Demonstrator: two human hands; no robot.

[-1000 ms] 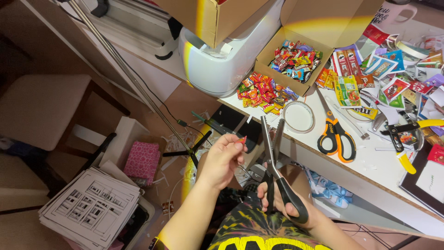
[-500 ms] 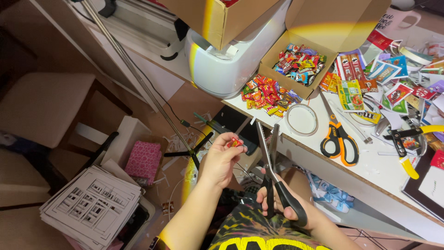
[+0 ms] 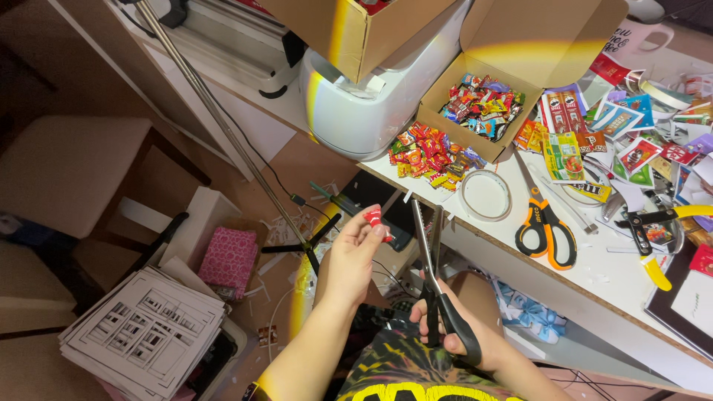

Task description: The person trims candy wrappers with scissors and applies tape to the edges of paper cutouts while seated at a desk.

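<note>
Raised slightly, left hand (image 3: 349,260) pinches red wrapper (image 3: 373,217); right hand (image 3: 464,338) grips scissors (image 3: 431,252)

Bright indoor light, yellow lens flare, sharp, wide-angle edges

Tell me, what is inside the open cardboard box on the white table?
The open cardboard box holds a heap of small, brightly coloured wrapped sweets. What lies under the top layer is covered, and so is the box bottom.

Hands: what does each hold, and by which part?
Left hand pinches a small red wrapper by its lower edge; right hand grips black-handled scissors by the handles.
</note>
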